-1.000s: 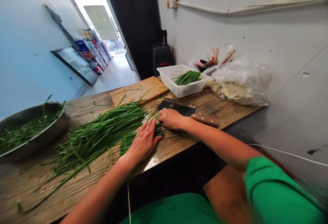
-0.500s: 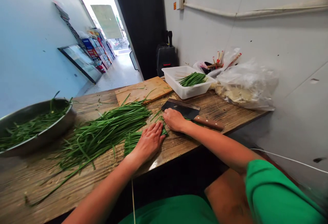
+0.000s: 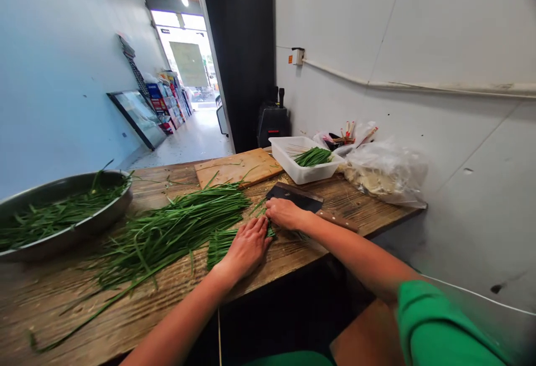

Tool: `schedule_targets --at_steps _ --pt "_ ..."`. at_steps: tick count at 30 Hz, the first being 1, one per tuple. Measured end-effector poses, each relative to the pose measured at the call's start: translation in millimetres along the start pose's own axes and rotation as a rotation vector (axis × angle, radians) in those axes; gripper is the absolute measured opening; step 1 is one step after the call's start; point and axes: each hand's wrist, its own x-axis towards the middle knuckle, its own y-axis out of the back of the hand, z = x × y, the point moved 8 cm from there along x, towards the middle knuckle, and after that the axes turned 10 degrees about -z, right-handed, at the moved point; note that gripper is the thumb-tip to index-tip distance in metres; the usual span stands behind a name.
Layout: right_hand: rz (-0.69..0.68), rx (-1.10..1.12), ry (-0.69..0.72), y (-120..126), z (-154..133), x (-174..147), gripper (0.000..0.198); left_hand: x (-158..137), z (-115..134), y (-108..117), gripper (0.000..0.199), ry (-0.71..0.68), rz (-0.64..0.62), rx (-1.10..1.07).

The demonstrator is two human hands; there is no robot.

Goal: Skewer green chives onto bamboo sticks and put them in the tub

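Observation:
My left hand (image 3: 248, 247) lies flat with its fingers stretched over a short bundle of cut garlic chives (image 3: 221, 245). My right hand (image 3: 283, 213) is closed at the bundle's far end, touching or nearly touching the left fingertips; what its curled fingers pinch is hidden. Just beyond that hand a cleaver (image 3: 294, 196) lies flat on the wooden table (image 3: 176, 313), its wooden handle partly behind my right forearm. A larger heap of long garlic chives (image 3: 180, 226) spreads to the left of my hands.
A metal bowl (image 3: 106, 208) of greens stands at the left. Toward the back are a cutting board (image 3: 238, 166), a white plastic tub (image 3: 299, 175) with chives and thin sticks, and a clear plastic bag (image 3: 385, 173). A white wall (image 3: 452, 37) rises at the right.
The view has tilted upward, so the table sits lower in the picture. My right hand has come slightly closer to the left fingertips. The left hand stays on the bundle.

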Motion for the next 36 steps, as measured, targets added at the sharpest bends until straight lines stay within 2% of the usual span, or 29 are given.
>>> schedule_targets --at_steps 5,10,12,17,20,22,23,25,26,27,29,31,34,36 --pt "0.008 0.009 -0.035 -7 0 10 0.019 1 1 -4 0.046 -0.011 0.009 0.023" --pt "0.037 0.109 -0.228 -12 30 -1 0.027 1 3 -3 0.045 -0.004 0.013 -0.004" --pt "0.03 0.15 -0.264 -13 40 -7 0.026 0 3 -1 0.045 0.002 0.008 -0.023" --pt "0.045 0.197 -0.364 7 49 -26 0.025 0 5 3 0.047 0.002 -0.003 -0.02" --pt "0.055 0.206 -0.435 22 27 -52 0.042 -1 6 5 0.049 0.003 -0.026 -0.026" --pt "0.022 0.225 -0.406 20 -7 -74 0.04 -3 5 8 0.054 0.017 -0.052 -0.059" --pt "-0.017 0.26 -0.339 13 -30 -84 0.035 -5 4 11 0.059 0.021 -0.063 -0.081" --pt "-0.087 0.511 -0.098 -7 -82 -99 0.022 -12 0 20 0.07 0.016 -0.06 -0.125" --pt "-0.075 0.631 -0.052 -17 -99 -105 0.031 -18 -4 26 0.073 0.014 -0.04 -0.141" --pt "-0.051 0.742 -0.076 -28 -109 -108 0.036 -25 -8 32 0.072 0.022 -0.005 -0.152" --pt "0.007 0.996 -0.192 -50 -118 -109 0.034 -44 -23 45 0.062 0.088 0.097 -0.157" --pt "-0.055 1.401 -0.229 -73 -137 -101 0.03 -71 -42 54 0.049 0.19 0.211 -0.145" --pt "-0.259 2.023 -0.12 -85 -185 -87 0.038 -115 -63 58 0.039 0.301 0.332 -0.135" --pt "-0.307 2.256 -0.053 -79 -209 -82 0.045 -142 -71 59 0.036 0.351 0.404 -0.154"
